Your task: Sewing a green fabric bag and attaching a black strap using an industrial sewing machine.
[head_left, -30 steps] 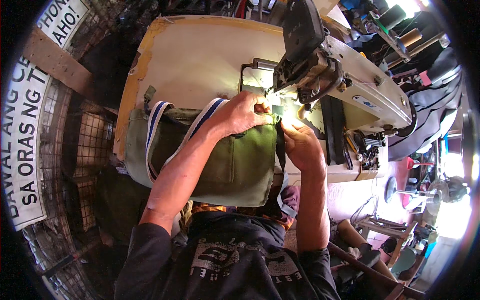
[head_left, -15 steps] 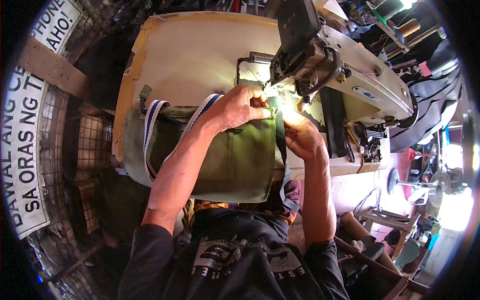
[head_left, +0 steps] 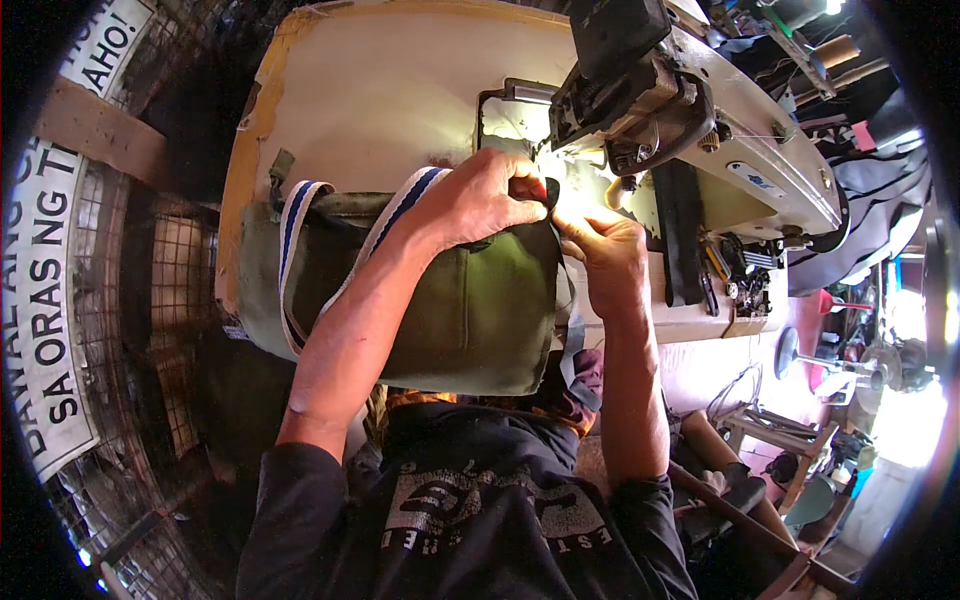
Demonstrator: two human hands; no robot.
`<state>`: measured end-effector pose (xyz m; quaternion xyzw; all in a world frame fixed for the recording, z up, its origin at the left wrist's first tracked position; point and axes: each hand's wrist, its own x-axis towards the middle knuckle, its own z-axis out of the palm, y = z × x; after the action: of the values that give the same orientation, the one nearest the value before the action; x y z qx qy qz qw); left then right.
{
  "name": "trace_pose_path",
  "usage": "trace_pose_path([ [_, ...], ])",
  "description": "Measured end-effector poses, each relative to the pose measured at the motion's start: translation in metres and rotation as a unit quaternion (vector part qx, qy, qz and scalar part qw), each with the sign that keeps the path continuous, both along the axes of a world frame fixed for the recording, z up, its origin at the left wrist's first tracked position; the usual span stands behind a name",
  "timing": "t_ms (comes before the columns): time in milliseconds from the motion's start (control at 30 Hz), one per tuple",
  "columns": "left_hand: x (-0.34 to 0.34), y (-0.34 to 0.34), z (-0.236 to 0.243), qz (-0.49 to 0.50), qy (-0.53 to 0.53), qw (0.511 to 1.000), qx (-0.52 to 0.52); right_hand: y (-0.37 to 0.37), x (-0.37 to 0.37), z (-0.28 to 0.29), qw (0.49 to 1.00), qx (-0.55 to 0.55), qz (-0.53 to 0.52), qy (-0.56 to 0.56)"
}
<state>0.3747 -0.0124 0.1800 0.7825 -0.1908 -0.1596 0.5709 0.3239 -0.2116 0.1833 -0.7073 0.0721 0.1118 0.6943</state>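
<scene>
An olive-green canvas bag (head_left: pixel 455 320) lies across the front of the sewing machine table and hangs over its near edge. White straps with a blue stripe (head_left: pixel 292 235) loop over its left part, one passing under my left forearm. My left hand (head_left: pixel 485 200) is closed, pinching the bag's upper right corner with thumb and curled fingers. My right hand (head_left: pixel 608 245) meets it from the right, its thumb and forefinger pinched at the same corner; strong glare hides the exact grip. A dark strip (head_left: pixel 565 300) hangs along the bag's right edge. The sewing machine (head_left: pixel 640 125) stands just beyond my hands.
The pale tabletop (head_left: pixel 400 90) has a worn yellowish border. A black strip (head_left: pixel 682 240) and small tools (head_left: pixel 718 262) lie right of my right hand. Thread spools (head_left: pixel 835 52) stand at the far right, near dark fabric (head_left: pixel 880 210). Wire mesh (head_left: pixel 180 310) rises at left.
My right hand has lifted slightly, and its fingers have come in closer to the bag's corner. The corner now looks folded over at my left fingertips. The view has shifted a little.
</scene>
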Motion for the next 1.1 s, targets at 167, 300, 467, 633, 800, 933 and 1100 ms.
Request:
trace_pose_path([
  [167,0.0,0.002,-0.006,0.003,-0.003,1.0,0.001,0.008,-0.002,-0.001,0.991,-0.12,0.003,-0.055],
  [300,0.0,0.001,-0.006,-0.018,-0.015,0.999,-0.035,0.009,-0.008,0.006,0.979,-0.167,0.006,-0.112],
  [467,0.0,-0.001,0.0,-0.025,-0.007,0.999,-0.034,0.012,-0.011,0.012,0.959,-0.233,0.038,-0.154],
  [633,-0.001,-0.004,0.002,-0.026,-0.004,0.998,-0.053,0.018,-0.014,0.004,0.96,-0.239,0.002,-0.148],
  [800,-0.002,-0.004,0.001,-0.009,-0.002,0.999,-0.048,0.024,-0.02,-0.008,0.956,-0.222,-0.058,-0.183],
  [933,-0.004,-0.006,0.003,-0.003,-0.004,0.999,-0.051,0.026,-0.021,-0.017,0.966,-0.168,-0.093,-0.171],
  [1100,-0.005,-0.007,0.004,0.018,-0.025,0.999,-0.014,0.026,-0.021,-0.02,0.963,-0.157,-0.11,-0.187],
])
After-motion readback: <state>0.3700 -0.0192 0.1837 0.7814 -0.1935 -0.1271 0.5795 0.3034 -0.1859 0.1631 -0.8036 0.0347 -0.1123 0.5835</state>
